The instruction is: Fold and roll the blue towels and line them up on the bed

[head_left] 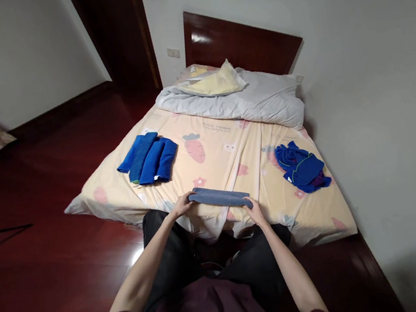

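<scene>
A grey-blue cloth, folded into a long narrow strip, lies on the near edge of the bed. My left hand grips its left end with the fingers curled over it. My right hand pinches its right end. Both arms reach forward from my lap. Several folded bright blue cloths lie side by side on the bed's left part. A loose heap of blue cloths sits on the bed's right part.
The bed has a pale yellow cartoon-print sheet, a grey duvet and a yellow pillow bunched at the dark wooden headboard. Dark red wood floor lies to the left. A white wall runs close along the bed's right side.
</scene>
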### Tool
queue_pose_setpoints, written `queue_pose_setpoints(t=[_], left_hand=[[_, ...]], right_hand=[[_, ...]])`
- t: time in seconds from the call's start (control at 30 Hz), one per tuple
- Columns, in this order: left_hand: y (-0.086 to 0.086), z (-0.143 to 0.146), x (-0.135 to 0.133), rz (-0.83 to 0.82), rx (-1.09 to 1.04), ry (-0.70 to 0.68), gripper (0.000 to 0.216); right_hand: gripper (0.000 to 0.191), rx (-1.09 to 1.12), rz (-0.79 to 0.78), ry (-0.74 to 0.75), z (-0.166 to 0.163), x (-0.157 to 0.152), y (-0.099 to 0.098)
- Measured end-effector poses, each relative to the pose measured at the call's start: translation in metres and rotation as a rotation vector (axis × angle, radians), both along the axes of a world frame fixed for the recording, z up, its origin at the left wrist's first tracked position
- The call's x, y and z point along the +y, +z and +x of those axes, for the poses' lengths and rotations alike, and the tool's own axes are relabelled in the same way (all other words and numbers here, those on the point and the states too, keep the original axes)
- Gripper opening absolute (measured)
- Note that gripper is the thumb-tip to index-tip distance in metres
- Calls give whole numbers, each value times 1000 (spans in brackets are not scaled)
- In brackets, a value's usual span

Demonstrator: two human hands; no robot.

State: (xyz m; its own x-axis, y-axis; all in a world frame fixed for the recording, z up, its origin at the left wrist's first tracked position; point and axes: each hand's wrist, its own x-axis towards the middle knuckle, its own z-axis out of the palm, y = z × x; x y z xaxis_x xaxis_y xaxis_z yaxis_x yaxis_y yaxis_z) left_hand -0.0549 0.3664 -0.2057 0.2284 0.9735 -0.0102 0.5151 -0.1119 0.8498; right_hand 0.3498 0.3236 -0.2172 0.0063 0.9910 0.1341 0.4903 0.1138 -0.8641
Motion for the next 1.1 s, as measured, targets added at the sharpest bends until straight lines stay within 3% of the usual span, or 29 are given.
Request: queue_pose_setpoints(t=[0.23, 0.4, 0.7, 0.93, 1.1], left_hand=[[-4, 6, 9, -49, -145, 160, 39], [-9, 6, 17, -79, 22, 242, 34], [-10, 4, 26, -192, 323, 199, 40], [-7, 7, 38, -270, 358, 211, 40], [-4, 6, 38, -328, 373, 240, 35]], right_hand=[[47, 167, -70, -223, -4, 9, -7], [42, 135, -93, -263, -7, 17, -12], [39, -9, -173, -325, -5, 17, -13], [18, -121, -253, -354, -6, 26, -9], [19, -174, -307, -409, -7, 34, -8]])
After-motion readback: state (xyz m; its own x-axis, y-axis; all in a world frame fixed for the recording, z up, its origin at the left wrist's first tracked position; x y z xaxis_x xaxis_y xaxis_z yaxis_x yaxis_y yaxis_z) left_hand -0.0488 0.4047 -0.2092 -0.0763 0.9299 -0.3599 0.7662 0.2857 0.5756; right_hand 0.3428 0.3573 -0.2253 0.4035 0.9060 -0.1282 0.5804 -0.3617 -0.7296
